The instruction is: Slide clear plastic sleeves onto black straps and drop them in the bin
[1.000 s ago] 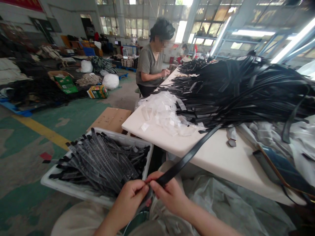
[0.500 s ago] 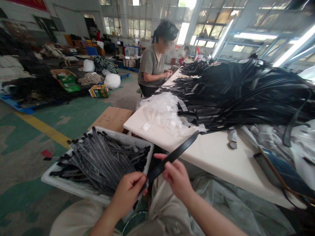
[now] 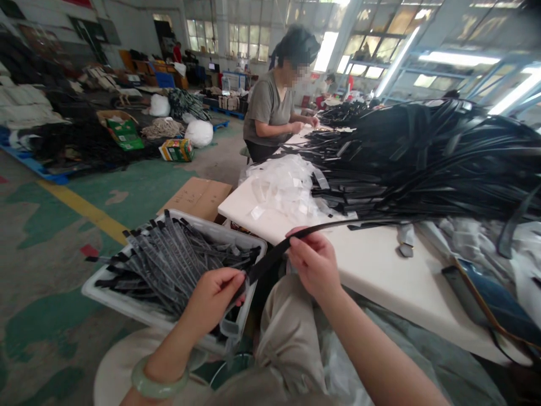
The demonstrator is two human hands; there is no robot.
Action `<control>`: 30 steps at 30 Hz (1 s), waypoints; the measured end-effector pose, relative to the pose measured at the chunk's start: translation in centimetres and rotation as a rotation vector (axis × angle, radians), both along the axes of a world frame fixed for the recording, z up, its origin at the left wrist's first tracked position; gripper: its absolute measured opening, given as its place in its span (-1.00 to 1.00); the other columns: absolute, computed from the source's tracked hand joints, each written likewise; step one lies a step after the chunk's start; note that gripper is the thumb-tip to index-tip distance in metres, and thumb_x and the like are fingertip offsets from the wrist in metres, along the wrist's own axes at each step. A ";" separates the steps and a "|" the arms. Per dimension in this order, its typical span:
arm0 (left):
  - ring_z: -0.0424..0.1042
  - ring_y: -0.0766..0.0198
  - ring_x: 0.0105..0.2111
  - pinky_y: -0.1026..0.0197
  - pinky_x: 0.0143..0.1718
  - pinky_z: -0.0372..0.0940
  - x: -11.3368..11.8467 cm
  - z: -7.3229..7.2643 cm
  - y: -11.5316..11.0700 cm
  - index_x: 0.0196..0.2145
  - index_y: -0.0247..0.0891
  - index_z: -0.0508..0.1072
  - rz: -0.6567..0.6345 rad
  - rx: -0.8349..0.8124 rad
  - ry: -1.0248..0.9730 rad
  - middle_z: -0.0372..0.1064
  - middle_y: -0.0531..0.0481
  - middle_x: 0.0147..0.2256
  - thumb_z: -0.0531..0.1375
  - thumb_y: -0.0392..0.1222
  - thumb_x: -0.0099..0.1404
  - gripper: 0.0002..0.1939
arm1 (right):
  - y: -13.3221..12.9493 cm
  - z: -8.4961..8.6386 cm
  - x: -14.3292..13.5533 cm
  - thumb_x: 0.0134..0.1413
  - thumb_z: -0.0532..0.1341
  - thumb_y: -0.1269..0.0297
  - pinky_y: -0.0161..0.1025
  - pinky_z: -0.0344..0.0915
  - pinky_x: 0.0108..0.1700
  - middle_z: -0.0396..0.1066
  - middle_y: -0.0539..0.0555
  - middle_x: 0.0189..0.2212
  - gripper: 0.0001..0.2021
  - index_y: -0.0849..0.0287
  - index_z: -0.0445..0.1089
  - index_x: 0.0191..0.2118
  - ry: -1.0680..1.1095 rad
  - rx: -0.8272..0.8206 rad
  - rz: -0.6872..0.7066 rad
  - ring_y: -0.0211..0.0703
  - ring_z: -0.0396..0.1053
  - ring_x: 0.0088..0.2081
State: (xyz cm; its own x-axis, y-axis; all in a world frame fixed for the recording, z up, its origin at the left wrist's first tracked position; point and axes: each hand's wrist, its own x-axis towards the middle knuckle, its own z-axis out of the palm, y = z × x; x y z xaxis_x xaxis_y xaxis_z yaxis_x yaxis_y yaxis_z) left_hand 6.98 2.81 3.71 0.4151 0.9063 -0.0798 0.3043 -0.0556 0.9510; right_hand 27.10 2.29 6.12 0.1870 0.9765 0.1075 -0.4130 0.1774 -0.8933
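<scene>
Pinching black strap (image 3: pixel 270 256) | left hand (image 3: pixel 213 299) fingers clamp its end | right hand (image 3: pixel 315 262) fingers grip mid-length

Head view, single: worn camera, looking forward and down, close over both hands at the near-left corner of the white table (image 3: pixel 380 276); hall floor and a seated co-worker (image 3: pixel 274 107) beyond.
</scene>
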 end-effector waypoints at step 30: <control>0.26 0.37 -0.61 0.34 -0.56 0.14 -3.2 9.4 4.8 -0.60 -0.28 0.40 0.076 0.278 -0.101 0.29 0.12 -0.65 0.14 -0.03 0.27 -0.63 | 5.2 9.9 -4.6 0.10 0.27 0.24 -0.49 0.17 -0.71 0.37 -0.12 -0.67 -0.84 0.22 0.33 -0.33 -0.588 0.158 0.431 -0.38 0.27 -0.72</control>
